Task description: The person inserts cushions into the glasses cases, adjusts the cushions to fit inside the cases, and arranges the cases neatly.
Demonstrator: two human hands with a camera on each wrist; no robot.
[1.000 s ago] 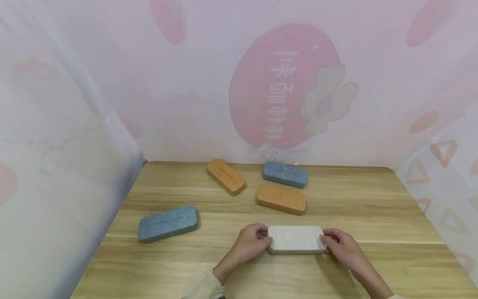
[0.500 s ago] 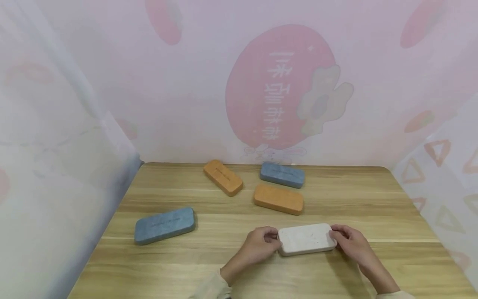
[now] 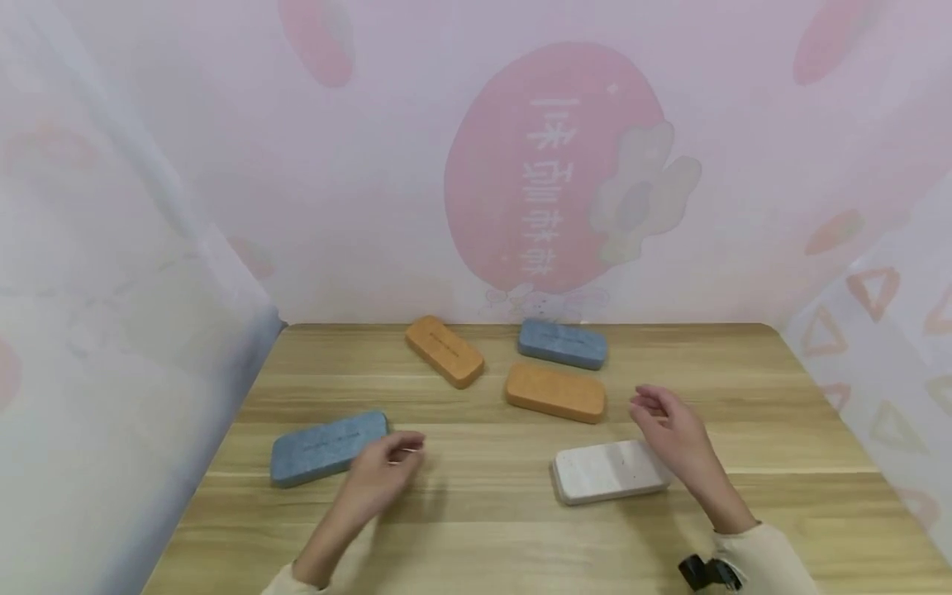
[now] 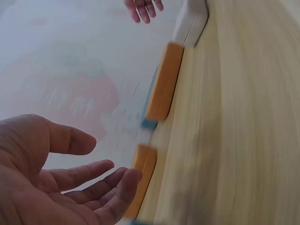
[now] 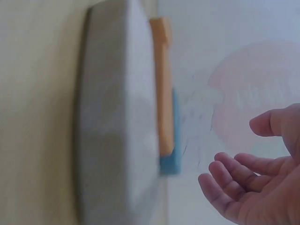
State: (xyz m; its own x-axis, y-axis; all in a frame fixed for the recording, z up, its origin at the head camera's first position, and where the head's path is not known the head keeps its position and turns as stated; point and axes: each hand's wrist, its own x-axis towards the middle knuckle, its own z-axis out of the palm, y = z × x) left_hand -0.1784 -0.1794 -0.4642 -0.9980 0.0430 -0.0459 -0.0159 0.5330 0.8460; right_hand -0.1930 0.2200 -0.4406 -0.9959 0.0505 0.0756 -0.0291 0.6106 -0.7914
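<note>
A white glasses case [image 3: 608, 473] lies on the table at the front right, slightly turned. My right hand [image 3: 675, 434] hovers over its right end, fingers loosely bent and holding nothing; the right wrist view shows that hand [image 5: 258, 178] apart from the case. At the left, a blue glasses case [image 3: 327, 448] with small lettering lies flat. My left hand [image 3: 379, 475] is above the table by its right end, partly covering it in the head view. The left wrist view shows the left hand's [image 4: 70, 178] fingers spread and holding nothing.
Farther back lie an orange glasses case [image 3: 445, 352] set diagonally, a second orange case [image 3: 555, 392] and another blue case [image 3: 563, 344] behind it. The wooden table [image 3: 476, 545] meets a pink printed curtain [image 3: 387, 207] at its back edge.
Both hands have let go of the white case, which was moved slightly right and turned. My left hand has swung left to the blue case; my right hand has lifted away.
</note>
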